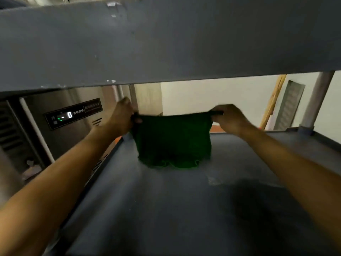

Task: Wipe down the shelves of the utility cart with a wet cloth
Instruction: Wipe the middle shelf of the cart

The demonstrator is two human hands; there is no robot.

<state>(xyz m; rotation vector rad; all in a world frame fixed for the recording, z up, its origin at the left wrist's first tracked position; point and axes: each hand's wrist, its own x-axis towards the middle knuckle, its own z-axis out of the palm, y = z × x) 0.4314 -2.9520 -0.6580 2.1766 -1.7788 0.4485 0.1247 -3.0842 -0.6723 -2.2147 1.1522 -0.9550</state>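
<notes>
The upper shelf (166, 43) of the cart fills the top of my view, cut off at both sides, and hides most of the room beyond. The lower shelf (166, 209) I reach across runs off the near edge. On the left is one steel appliance (64, 117), partly hidden, its display too blurred to read. One post (317, 100) shows far right. One dark green cloth (173, 141) hangs at the far middle, its bottom edge bunched on the lower shelf. My left hand (121, 117) and right hand (230, 119) each pinch a top corner; the fingertips are blurred.
</notes>
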